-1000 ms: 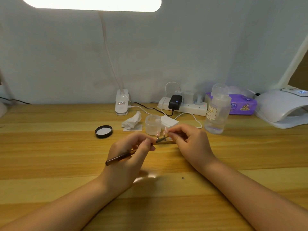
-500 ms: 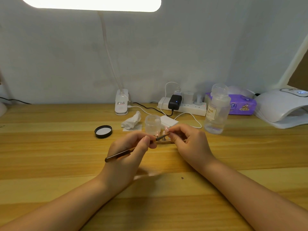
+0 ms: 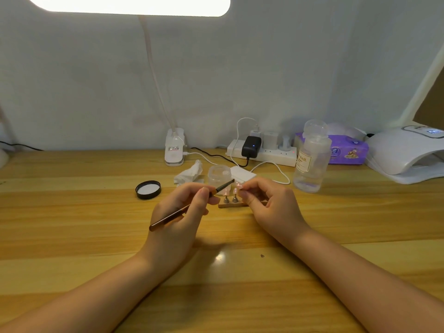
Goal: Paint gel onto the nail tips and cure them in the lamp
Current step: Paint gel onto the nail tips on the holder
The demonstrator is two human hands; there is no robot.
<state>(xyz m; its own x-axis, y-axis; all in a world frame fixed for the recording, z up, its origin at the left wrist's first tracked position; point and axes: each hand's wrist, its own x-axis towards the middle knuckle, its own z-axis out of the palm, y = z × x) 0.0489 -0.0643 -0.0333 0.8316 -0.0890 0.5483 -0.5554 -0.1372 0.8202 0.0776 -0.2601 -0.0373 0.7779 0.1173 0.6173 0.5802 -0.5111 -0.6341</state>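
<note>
My left hand [image 3: 179, 221] pinched the brush [image 3: 189, 207], bristles raised just above the nail tips [image 3: 231, 191], my right hand [image 3: 271, 207] pinched a tip on the small stand [image 3: 231, 205], mid-table, curing lamp [image 3: 406, 155] at the table's far right edge.

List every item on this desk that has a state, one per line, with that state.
small jar: open, lid off
black lid: off, beside the jar
brush: held in left hand
nail tips: upright on stand, right hand at them
clear bottle: capped, upright
curing lamp: display lit
black adapter: plugged in, light on
desk lamp: on
</note>
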